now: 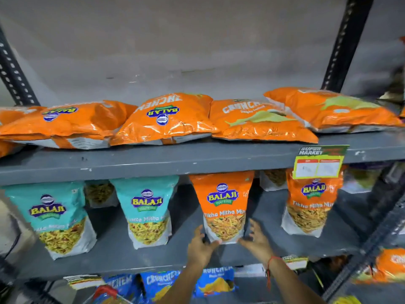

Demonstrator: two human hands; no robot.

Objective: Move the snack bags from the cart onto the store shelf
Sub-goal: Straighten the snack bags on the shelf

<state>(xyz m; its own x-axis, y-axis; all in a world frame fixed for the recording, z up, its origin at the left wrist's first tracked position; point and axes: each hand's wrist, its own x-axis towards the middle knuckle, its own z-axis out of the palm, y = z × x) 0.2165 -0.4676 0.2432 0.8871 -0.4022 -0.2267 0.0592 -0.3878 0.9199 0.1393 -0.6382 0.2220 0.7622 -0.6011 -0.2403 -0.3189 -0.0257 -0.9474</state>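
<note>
Glossy orange pouch, upright, hands flanking

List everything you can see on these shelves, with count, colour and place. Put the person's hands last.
Flat snack bags: at least five, orange, lying on the top shelf.
Teal pouches: two in front, standing at the left of the middle shelf; more pouches show behind.
Orange pouches: two, standing on the middle shelf, one centre and one right.
Price tag: one, yellow and white, hanging from the top shelf edge at right.
Blue bags: several, on the bottom shelf, partly hidden.
Shelf frame: grey boards, black slotted uprights.
Left hand: at the left base of the centre orange pouch.
Right hand: at its right base, red thread at the wrist; grip unclear.
</note>
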